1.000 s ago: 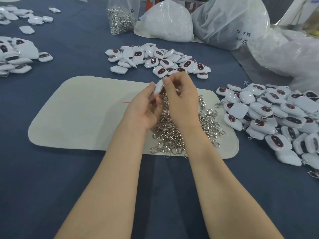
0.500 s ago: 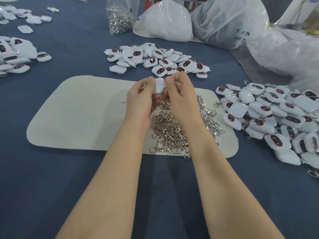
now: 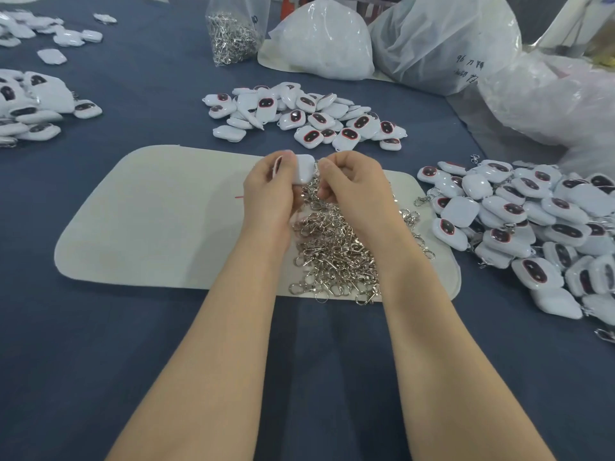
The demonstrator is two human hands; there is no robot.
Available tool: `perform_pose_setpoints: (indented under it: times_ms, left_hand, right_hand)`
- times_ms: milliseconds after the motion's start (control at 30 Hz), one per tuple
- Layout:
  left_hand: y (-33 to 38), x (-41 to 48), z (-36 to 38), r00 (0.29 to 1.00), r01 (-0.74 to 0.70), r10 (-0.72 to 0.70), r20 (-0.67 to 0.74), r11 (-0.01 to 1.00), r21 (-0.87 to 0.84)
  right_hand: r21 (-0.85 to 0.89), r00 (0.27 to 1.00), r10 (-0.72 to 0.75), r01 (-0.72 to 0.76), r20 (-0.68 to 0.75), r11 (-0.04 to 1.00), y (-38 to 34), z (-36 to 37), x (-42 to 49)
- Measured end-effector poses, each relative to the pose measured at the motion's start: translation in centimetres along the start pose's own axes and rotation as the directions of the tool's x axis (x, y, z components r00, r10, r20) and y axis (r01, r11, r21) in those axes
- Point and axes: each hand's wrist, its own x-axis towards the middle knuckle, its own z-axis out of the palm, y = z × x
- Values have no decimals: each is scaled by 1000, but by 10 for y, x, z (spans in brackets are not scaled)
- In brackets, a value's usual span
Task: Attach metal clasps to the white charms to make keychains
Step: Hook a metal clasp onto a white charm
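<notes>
One white charm [image 3: 303, 170] is getting its hardware above the far edge of the pale felt mat [image 3: 159, 221], just over the heap of loose clasps [image 3: 336, 247]. Edge-on to the camera a second ago, it is now showing its broad, plain back, having been turning over the last half second. That is probably bringing its attachment point round to the right hand, so the fastening step looks to be under way rather than finished.

The left hand [image 3: 266, 194] is gripping the charm, thumb curled over its near face and fingers hidden behind it. The right hand [image 3: 356, 191] is pinching thumb and forefinger together at the charm's upper right corner, apparently on a metal clasp [image 3: 316, 167], of which only a glint is showing. Both forearms are reaching in from the near edge of the blue-covered table [image 3: 100, 361], with the wrists staying close together above the mat.

Beyond the mat's far edge, a pile of bare charms [image 3: 306, 114] is waiting. Finished keychains [image 3: 532, 221] are piling up toward the table's right edge, and a clear bag of spare clasps [image 3: 233, 34] is standing near the far edge.
</notes>
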Motion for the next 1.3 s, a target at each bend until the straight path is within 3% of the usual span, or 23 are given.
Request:
perform_pose_setpoints:
  times_ms: [100, 167, 233, 367, 433, 567, 667, 733, 833, 967, 1300]
  left_hand:
    - [0, -2, -1, 950, -307, 312, 9, 926, 220]
    - [1, -4, 0, 914, -402, 402, 54, 878, 259]
    - [1, -4, -1, 906, -419, 418, 64, 865, 275]
    - [0, 3, -5, 965, -254, 264, -5, 933, 256]
    - [-2, 2, -4, 961, -265, 275, 8, 917, 299]
    - [-6, -6, 0, 848, -516, 488, 208, 669, 534]
    - [-9, -7, 1, 807, -576, 511, 297, 569, 586]
    - [-8, -8, 1, 805, -579, 523, 280, 591, 562]
    - [-3, -6, 1, 853, -509, 504, 135, 747, 428]
    - [1, -1, -1, 960, -274, 280, 1, 937, 217]
    - [3, 0, -2, 998, -52, 51, 20, 998, 38]
  right_hand:
    - [-48, 999, 35, -35, -14, 998, 1, -4, 1]
    - [-76, 1000, 26, -26, -3, 997, 1, -7, 0]
    - [-107, 1000, -7, 9, 19, 994, 0, -8, -1]
    - [-250, 998, -21, 34, 53, 968, 2, -5, -2]
    - [-331, 997, 5, 20, 75, 943, 3, -4, -1]
    - [-380, 991, 106, -67, 84, 923, 6, -7, 0]
    - [-276, 979, 183, -154, 85, 949, 9, -12, 3]
    - [-232, 981, 179, -156, 80, 960, 10, -13, 3]
    - [-10, 989, 134, -133, 58, 991, 8, -9, 1]
    - [172, 994, 81, -92, 67, 981, 6, -6, 0]
    - [340, 981, 106, -157, 164, 927, 6, -7, -2]
